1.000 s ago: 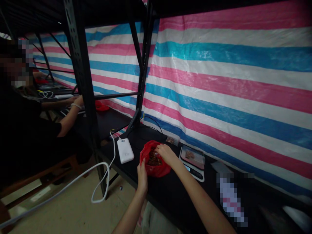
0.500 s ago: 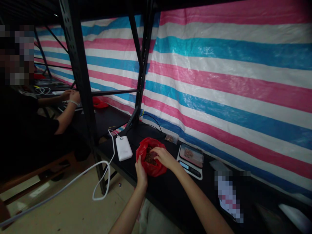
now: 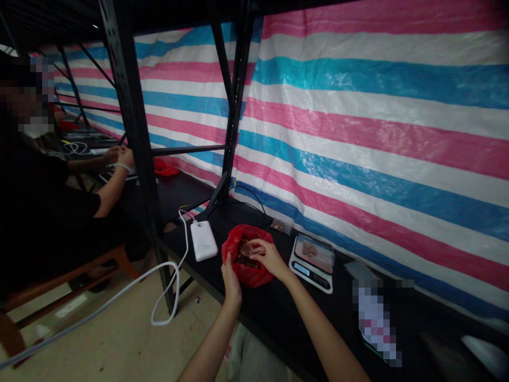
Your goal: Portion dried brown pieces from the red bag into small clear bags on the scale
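Observation:
A red plastic bag (image 3: 254, 276) stands with its mouth open on the black table, with small brown pieces (image 3: 243, 253) inside. My left hand (image 3: 231, 278) is closed on the bag's left side, thumb at the rim. Over the bag's mouth, my right hand (image 3: 267, 257) pinches a small clear object (image 3: 247, 248); its exact kind is hard to make out. Just right of the bag lies a white digital scale (image 3: 310, 278), bearing a clear packet (image 3: 312, 249) of small brownish pieces. Behind the bag rests another small clear packet (image 3: 279, 225) with similar contents.
A white power bank (image 3: 204, 241) with a white cable (image 3: 173, 265) sits left of the bag. Black shelf posts (image 3: 135, 132) rise at left. A striped tarp (image 3: 358, 132) hangs behind. A phone (image 3: 377, 329) lies at right. A co-worker (image 3: 51, 175) sits at far left.
My right hand has risen slightly from inside the bag, and the clear object between its fingers shows more plainly. My left hand keeps its hold on the bag.

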Available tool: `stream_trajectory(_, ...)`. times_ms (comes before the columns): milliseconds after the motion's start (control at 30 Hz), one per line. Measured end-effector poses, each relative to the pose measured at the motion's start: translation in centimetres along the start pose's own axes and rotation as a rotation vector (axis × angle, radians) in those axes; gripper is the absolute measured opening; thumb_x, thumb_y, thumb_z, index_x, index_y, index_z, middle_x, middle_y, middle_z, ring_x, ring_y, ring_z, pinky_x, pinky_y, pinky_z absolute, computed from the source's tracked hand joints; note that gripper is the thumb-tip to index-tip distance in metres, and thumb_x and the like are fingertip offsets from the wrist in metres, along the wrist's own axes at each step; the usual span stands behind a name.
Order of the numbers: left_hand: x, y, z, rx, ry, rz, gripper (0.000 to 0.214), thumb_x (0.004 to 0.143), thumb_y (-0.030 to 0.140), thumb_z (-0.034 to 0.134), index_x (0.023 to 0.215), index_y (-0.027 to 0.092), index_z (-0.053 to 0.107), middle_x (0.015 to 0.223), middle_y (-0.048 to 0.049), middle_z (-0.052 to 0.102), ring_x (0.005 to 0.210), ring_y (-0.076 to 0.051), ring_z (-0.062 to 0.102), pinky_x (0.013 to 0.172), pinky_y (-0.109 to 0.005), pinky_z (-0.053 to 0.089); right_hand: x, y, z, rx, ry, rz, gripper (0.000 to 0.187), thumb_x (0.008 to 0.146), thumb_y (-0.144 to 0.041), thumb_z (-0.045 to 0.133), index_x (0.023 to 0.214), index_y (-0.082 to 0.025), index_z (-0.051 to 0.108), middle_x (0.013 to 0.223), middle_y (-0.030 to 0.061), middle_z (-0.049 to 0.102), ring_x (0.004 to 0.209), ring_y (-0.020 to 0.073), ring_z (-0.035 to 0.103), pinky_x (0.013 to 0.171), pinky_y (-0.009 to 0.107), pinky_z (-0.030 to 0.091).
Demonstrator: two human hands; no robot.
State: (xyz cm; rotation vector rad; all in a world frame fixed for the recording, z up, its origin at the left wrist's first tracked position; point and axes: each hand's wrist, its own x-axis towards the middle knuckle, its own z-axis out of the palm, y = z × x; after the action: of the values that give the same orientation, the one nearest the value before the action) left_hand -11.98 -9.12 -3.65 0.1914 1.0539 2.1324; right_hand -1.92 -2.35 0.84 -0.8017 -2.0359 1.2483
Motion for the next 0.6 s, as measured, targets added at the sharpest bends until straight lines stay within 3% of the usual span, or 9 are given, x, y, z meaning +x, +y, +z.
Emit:
stream_trajectory(167, -1.7, 1.5, -0.6, 0.213, 0.006, 0.262, 0.048, 0.081, 0.04, 0.048, 0.124, 0.018, 0.045, 0.13, -0.0075, 0.047, 0.122, -0.02, 0.041, 0.105, -0.032, 0.028, -1.7, -0.2, -2.1, 0.167, 0.211, -0.037, 0.039, 0.065, -0.029, 0.068, 0.103, -0.02, 0.062, 0.11, 0.0082, 0.064, 0.091, 0.0222, 0.064, 0.084, 0.04, 0.049)
stream_trajectory(267, -4.2, 2.9, -1.3, 0.464, 0.072, 0.551, 0.055, 0.082, 0.035, 0.048, 0.133, 0.02, 0.032, 0.142, -0.0085, 0.028, 0.131, -0.021, 0.025, 0.11, -0.036, 0.017, -3.4, -0.4, -4.5, 0.199, 0.332, -0.058, 0.041, 0.067, -0.034, 0.068, 0.105, -0.021, 0.062, 0.111, 0.0086, 0.064, 0.098, 0.0243, 0.062, 0.088, 0.042, 0.047)
stream_trajectory(333, -5.9, 3.7, -1.3, 0.6, 0.022, 0.736, 0.052, 0.082, 0.03, 0.05, 0.13, 0.021, 0.034, 0.141, -0.0089, 0.028, 0.131, -0.023, 0.023, 0.109, -0.04, 0.014, -4.9, -0.2, -6.6, 0.21, 0.401, -0.037, 0.043, 0.068, -0.036, 0.067, 0.107, -0.021, 0.061, 0.111, 0.0088, 0.064, 0.102, 0.0248, 0.06, 0.09, 0.043, 0.045)
stream_trajectory(400, -7.2, 4.0, -0.2, 0.714, -0.226, 0.83, 0.038, 0.081, 0.024, 0.049, 0.119, 0.024, 0.046, 0.132, -0.0077, 0.04, 0.125, -0.023, 0.033, 0.106, -0.042, 0.022, -6.7, 0.4, -9.0, 0.213, 0.492, -0.01, 0.045, 0.068, -0.038, 0.066, 0.109, -0.02, 0.059, 0.113, 0.0097, 0.062, 0.105, 0.0254, 0.058, 0.092, 0.045, 0.044)
stream_trajectory(467, -7.7, 3.3, 2.2, 0.815, -0.61, 0.841, 0.027, 0.083, 0.02, 0.046, 0.107, 0.026, 0.054, 0.121, -0.006, 0.049, 0.116, -0.021, 0.042, 0.101, -0.04, 0.03, -8.5, 1.3, -11.2, 0.191, 0.625, -0.009, 0.048, 0.069, -0.039, 0.066, 0.112, -0.019, 0.057, 0.115, 0.0107, 0.061, 0.106, 0.0254, 0.057, 0.094, 0.045, 0.042)
stream_trajectory(533, -7.3, 1.6, 5.9, 0.877, -0.954, 0.817, 0.027, 0.083, 0.019, 0.044, 0.107, 0.026, 0.055, 0.119, -0.0058, 0.051, 0.113, -0.02, 0.044, 0.098, -0.039, 0.034, -10.1, 2.4, -13.2, 0.149, 0.801, -0.035, 0.054, 0.068, -0.04, 0.066, 0.116, -0.019, 0.053, 0.11, 0.0111, 0.064, 0.104, 0.0249, 0.058, 0.095, 0.046, 0.041)
stream_trajectory(600, -6.3, -1.1, 10.2, 0.908, -1.174, 0.803, 0.036, 0.08, 0.023, 0.05, 0.116, 0.025, 0.051, 0.124, -0.0077, 0.048, 0.117, -0.022, 0.042, 0.099, -0.04, 0.034, -11.2, 3.3, -14.5, 0.111, 1.007, -0.068, 0.058, 0.067, -0.043, 0.066, 0.117, -0.018, 0.051, 0.106, 0.0114, 0.065, 0.102, 0.0245, 0.059, 0.094, 0.046, 0.041)
